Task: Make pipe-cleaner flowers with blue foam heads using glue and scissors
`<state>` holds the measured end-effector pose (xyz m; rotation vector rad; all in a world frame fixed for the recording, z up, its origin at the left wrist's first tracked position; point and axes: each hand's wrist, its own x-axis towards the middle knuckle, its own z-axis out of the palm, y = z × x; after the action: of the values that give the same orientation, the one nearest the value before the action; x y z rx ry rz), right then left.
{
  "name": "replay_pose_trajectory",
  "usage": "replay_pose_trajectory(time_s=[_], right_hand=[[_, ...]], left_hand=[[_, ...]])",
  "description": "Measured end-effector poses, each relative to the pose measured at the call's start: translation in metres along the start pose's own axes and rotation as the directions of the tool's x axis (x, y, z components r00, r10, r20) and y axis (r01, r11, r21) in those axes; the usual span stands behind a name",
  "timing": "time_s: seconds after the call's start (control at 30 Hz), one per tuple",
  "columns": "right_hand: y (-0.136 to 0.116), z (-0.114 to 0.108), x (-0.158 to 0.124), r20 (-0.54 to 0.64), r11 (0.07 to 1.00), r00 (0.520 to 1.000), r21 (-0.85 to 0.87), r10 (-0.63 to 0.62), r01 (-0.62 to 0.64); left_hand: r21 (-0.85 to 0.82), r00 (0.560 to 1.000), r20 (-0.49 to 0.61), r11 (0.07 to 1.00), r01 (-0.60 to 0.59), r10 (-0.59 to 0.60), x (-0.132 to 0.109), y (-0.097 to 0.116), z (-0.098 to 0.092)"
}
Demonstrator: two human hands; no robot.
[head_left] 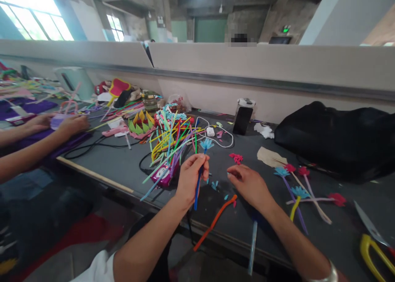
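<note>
My left hand [193,177] is closed around the dark blue fuzzy stem of a pipe-cleaner flower [198,191]. The flower's light blue petals [206,145] fan out above the fingers. To its right, my right hand [248,185] hovers over the table with thumb and forefinger pinched together; a tiny pale bit seems to be at the fingertips, too small to name. Loose light blue petals [214,186] lie on the table between the hands, and a pile of pink-red petals [236,158] lies farther back. An orange pipe cleaner [216,220] lies near the front edge.
Finished red and blue flowers [304,191] lie at right, near yellow-handled scissors [375,249]. Behind them sits a black bag [336,140]. A phone [243,120] leans upright at the back. Bundled pipe cleaners [173,138] and a pink-purple case [163,174] are left. A co-worker's hands [72,125] work far left.
</note>
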<state>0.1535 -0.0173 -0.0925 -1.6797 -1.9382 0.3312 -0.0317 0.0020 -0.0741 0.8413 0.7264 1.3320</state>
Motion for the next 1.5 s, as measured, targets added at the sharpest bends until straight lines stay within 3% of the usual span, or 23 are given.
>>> replay_pose_trajectory(time_s=[0.2, 0.43, 0.73, 0.87, 1.0, 1.13, 1.33, 1.5], right_hand=[[-0.02, 0.009, 0.013, 0.148, 0.985, 0.989, -0.166, -0.017, 0.042], [0.007, -0.007, 0.018, 0.017, 0.931, 0.984, -0.326, 0.177, -0.162], [0.006, 0.015, 0.032, 0.136, 0.957, 0.965, -0.216, 0.225, -0.193], [0.005, 0.0, 0.02, 0.144, 0.988, 0.979, -0.073, 0.146, -0.137], [0.001, -0.026, -0.017, 0.01, 0.991, 0.993, 0.059, 0.118, -0.119], [-0.008, -0.047, -0.045, -0.24, 0.98, 0.969, 0.198, 0.064, -0.015], [-0.008, -0.06, -0.049, -0.359, 0.976, 0.916, 0.057, -0.177, 0.211], [-0.005, -0.061, -0.05, -0.465, 0.98, 0.863, -0.061, -0.197, 0.19]], left_hand=[[-0.006, 1.0, 0.006, 1.0, 0.004, -0.004, 0.0, 0.003, -0.007], [-0.021, 0.997, -0.026, 0.998, 0.067, -0.067, -0.004, 0.005, -0.001], [-0.005, 0.993, 0.016, 0.993, 0.118, -0.118, -0.009, -0.002, 0.009], [0.026, 0.985, 0.04, 0.986, 0.168, -0.168, -0.011, -0.003, 0.014], [0.072, 0.975, 0.071, 0.976, 0.207, -0.213, -0.015, -0.005, 0.021], [0.111, 0.96, 0.063, 0.958, 0.264, -0.272, -0.02, -0.012, 0.033], [0.127, 0.938, 0.09, 0.938, 0.323, -0.335, -0.022, -0.024, 0.05], [0.15, 0.926, 0.092, 0.925, 0.35, -0.366, -0.022, -0.034, 0.056]])
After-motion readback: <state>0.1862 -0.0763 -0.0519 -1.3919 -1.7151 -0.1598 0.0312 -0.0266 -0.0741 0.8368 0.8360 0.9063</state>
